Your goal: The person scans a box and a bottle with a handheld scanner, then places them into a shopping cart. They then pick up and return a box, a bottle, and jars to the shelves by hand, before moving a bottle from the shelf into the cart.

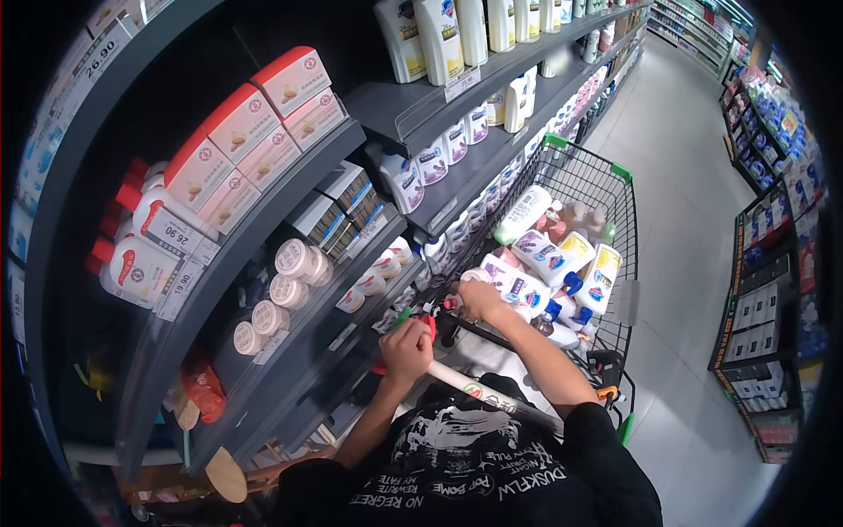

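Observation:
My left hand [407, 348] is closed around the left end of the white shopping cart handle [481, 395], with a red piece beside its fingers. My right hand [481, 300] reaches across to the near left corner of the cart basket, fingers curled; a small red-and-white item [452, 302] shows at its fingertips, and I cannot tell what it is. Just beyond lie white bottles with purple labels [520, 288] and a white bottle with a yellow label and blue cap [601, 279]. A white bottle with a green end [523, 214] lies at the basket's far left.
Along the left run shelves [386, 110] with red-and-white boxes [246, 127], red-capped bottles [136, 270], round jars [290, 290] and rows of body wash [439, 39]. The cart's wire basket [622, 228] stands close beside them. A tiled aisle [676, 263] and display racks [762, 303] are on the right.

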Available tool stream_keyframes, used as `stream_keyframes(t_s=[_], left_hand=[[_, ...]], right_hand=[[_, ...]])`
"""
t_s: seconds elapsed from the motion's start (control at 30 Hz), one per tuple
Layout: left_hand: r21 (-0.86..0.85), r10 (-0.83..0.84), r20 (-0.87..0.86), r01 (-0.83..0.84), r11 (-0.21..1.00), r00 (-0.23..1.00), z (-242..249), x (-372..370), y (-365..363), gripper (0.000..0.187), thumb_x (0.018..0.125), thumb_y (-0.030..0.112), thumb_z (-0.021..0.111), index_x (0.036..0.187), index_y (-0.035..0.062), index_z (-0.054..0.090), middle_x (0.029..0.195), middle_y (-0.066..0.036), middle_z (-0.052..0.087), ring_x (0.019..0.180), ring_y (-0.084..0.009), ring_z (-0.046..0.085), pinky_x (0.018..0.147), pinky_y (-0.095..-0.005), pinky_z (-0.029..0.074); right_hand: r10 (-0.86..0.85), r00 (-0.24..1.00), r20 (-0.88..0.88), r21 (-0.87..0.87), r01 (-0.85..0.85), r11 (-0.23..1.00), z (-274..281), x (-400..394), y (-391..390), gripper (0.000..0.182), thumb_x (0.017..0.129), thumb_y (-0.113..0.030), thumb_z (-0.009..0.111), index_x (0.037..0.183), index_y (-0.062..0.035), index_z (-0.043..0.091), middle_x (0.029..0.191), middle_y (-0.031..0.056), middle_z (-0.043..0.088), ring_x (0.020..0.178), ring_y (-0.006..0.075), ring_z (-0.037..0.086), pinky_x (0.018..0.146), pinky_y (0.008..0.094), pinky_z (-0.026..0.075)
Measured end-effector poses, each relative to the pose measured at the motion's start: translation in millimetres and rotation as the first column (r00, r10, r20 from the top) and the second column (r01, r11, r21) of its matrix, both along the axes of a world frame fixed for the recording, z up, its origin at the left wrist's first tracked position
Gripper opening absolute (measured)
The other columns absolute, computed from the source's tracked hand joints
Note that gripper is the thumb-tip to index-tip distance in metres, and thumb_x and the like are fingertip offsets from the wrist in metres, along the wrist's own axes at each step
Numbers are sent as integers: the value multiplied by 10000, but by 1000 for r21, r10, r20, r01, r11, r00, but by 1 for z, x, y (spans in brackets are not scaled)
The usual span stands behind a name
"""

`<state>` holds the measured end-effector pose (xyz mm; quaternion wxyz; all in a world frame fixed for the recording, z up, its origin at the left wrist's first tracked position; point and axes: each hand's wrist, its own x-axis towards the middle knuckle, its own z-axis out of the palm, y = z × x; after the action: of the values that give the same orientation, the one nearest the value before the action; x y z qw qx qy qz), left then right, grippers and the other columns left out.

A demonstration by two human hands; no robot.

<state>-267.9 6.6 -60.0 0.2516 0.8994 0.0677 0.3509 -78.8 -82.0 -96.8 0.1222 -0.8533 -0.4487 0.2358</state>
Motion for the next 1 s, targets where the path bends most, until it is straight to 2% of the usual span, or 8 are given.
stream_keyframes(t_s=[0.17,0.5,0.57,0.63,0.73,0.83,0.9,1.0], left_hand=[[-8,60,-21,-60,998,998,4,2,-1,103,721,-17,567,702,84,573,649,-62,553,545,-283,575,485,-380,435],[-24,86,9,-86,996,996,5,1,-1,96,715,-16,577,696,77,566,650,-69,535,554,-292,565,492,-391,426],[-42,98,7,-98,994,995,5,1,-1,97,712,-17,578,687,76,562,645,-70,528,551,-293,561,490,-391,423],[-34,99,-7,-99,994,995,6,1,-1,103,709,-18,577,669,75,553,636,-68,517,545,-292,555,488,-391,419],[-36,93,-5,-93,995,996,6,1,-1,104,707,-16,576,664,75,549,634,-65,516,540,-288,551,487,-392,418],[-47,80,-44,-82,996,996,3,-1,2,89,711,-5,599,710,81,576,667,-57,545,567,-280,575,503,-385,440],[-50,67,-81,-71,996,994,8,-1,3,96,714,2,621,756,86,601,699,-51,574,594,-273,598,518,-380,460],[-456,4,-98,-48,889,995,23,3,6,164,795,44,673,958,46,655,844,-67,683,703,-165,669,634,-275,522]], right_hand=[[261,965,32,-139,-255,957,-22,7,15,211,828,-118,633,1028,-136,698,1041,131,708,986,318,688,788,423,568],[407,875,260,-184,-369,911,-44,15,11,239,911,-203,508,1003,-119,712,980,126,718,912,306,706,742,432,574],[228,944,240,-36,-226,974,-17,20,0,245,909,-233,512,1036,-110,682,927,141,710,884,333,698,738,448,567],[263,943,202,-55,-257,965,2,34,-11,229,899,-261,559,1022,-91,649,915,149,702,875,354,686,724,474,548],[197,965,171,235,-234,943,38,53,-26,222,868,-264,648,991,-81,625,802,166,666,720,329,654,676,423,505],[78,993,-83,394,-39,918,83,59,-38,255,871,-288,686,950,-58,608,801,94,664,684,275,620,643,396,474],[60,806,-589,539,336,773,107,54,-44,246,896,-268,690,997,-54,623,854,6,612,769,141,548,724,297,439],[242,630,-738,616,483,622,133,43,-45,285,921,-289,666,1036,-33,612,901,-12,587,877,107,533,803,271,422]])
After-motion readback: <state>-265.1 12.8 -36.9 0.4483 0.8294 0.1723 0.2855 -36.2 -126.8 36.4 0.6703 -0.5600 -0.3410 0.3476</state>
